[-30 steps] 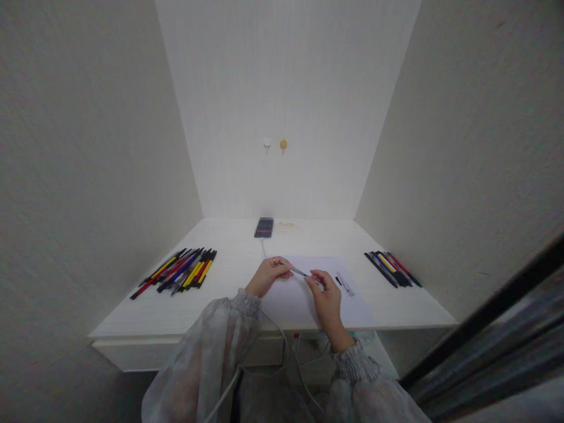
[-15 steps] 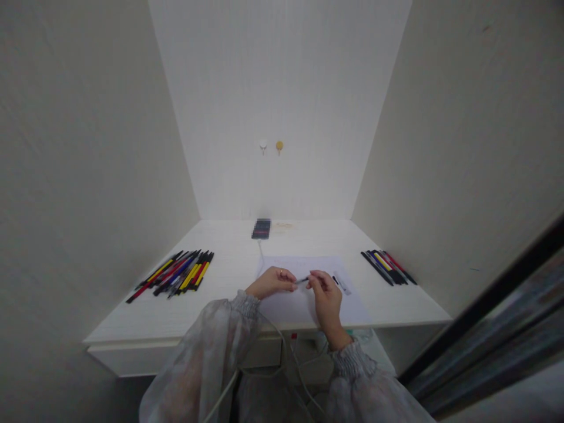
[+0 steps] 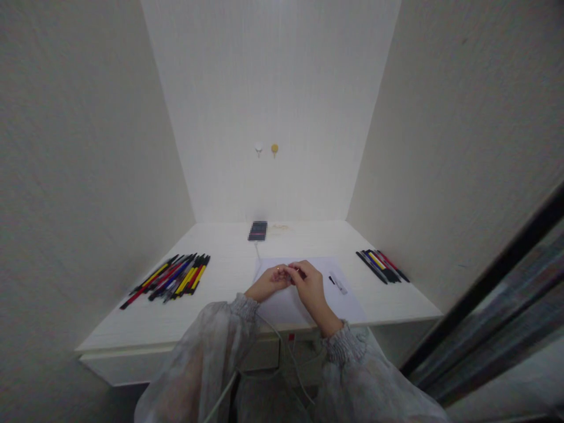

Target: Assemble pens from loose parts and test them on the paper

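Note:
My left hand [image 3: 271, 283] and my right hand [image 3: 309, 285] meet above a white sheet of paper [image 3: 288, 308]. Both are closed, with thumbs and fingers pinched together at the fingertips. The slim pen part between them is almost wholly hidden by the fingers now. Just right of my right hand, a clear pen barrel piece [image 3: 340, 285] lies on the paper, with a small black pen piece [image 3: 331, 280] beside it.
A loose pile of pens [image 3: 176, 276], in red, yellow, blue, black and grey, lies on the left of the white desk [image 3: 233, 247]. Several more pens [image 3: 382, 266] lie at the right. A dark blurred device [image 3: 258, 231] with a white cable sits near the back wall.
My right hand has moved left and turned over towards my left hand, so the fingertips now meet. The slim pen part that showed between them is covered. The view has shifted slightly.

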`<state>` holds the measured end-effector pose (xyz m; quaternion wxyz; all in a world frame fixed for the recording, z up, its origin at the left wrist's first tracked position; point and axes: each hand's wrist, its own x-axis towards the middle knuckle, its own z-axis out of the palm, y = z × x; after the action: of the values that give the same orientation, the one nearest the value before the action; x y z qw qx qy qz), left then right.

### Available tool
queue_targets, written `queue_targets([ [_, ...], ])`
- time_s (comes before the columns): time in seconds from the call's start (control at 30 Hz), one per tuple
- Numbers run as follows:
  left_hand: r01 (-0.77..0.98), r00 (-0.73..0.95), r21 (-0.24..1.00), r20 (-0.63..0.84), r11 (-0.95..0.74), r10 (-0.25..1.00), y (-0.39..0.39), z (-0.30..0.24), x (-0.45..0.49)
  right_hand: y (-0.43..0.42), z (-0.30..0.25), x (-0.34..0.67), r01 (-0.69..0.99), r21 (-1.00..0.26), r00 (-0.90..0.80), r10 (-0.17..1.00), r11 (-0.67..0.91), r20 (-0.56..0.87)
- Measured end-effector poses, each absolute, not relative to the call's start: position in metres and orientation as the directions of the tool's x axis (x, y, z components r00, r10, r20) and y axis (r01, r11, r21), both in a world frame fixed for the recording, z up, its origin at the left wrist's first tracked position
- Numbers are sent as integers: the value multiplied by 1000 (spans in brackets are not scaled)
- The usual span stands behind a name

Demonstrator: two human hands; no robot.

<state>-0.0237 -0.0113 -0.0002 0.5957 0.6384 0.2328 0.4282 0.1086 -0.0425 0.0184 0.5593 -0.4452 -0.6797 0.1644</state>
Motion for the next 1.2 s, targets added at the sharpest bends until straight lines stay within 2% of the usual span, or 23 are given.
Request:
queue_targets([
  [0.17,-222,435,957,269,-187,859,-7,-3,-23,-34,28,100,590,-622,-60,795,516,603],
  [0.37,-174,391,970,226,-169,892,-5,-4,-25,-24,28,123,662,-537,-121,781,523,612],
  [0.43,-164,389,975,202,-148,899,-7,-2,-25,-20,26,144,732,-496,-114,802,467,587],
  [0.6,-126,391,976,214,-178,895,-10,1,-25,-14,20,198,931,-239,-164,901,275,401],
  [0.77,-76,380,978,207,-193,902,-9,0,-26,-8,17,227,961,-2,-267,928,277,262],
  [0.83,-68,378,982,191,-179,906,-9,0,-26,-3,16,232,955,14,-291,928,296,233],
  [1.03,-56,379,987,161,-151,911,-7,0,-24,6,10,234,965,-57,-250,964,256,90],
  [1.2,-9,383,987,154,-162,911,-5,-3,-23,5,5,231,961,-123,-235,965,249,118],
])
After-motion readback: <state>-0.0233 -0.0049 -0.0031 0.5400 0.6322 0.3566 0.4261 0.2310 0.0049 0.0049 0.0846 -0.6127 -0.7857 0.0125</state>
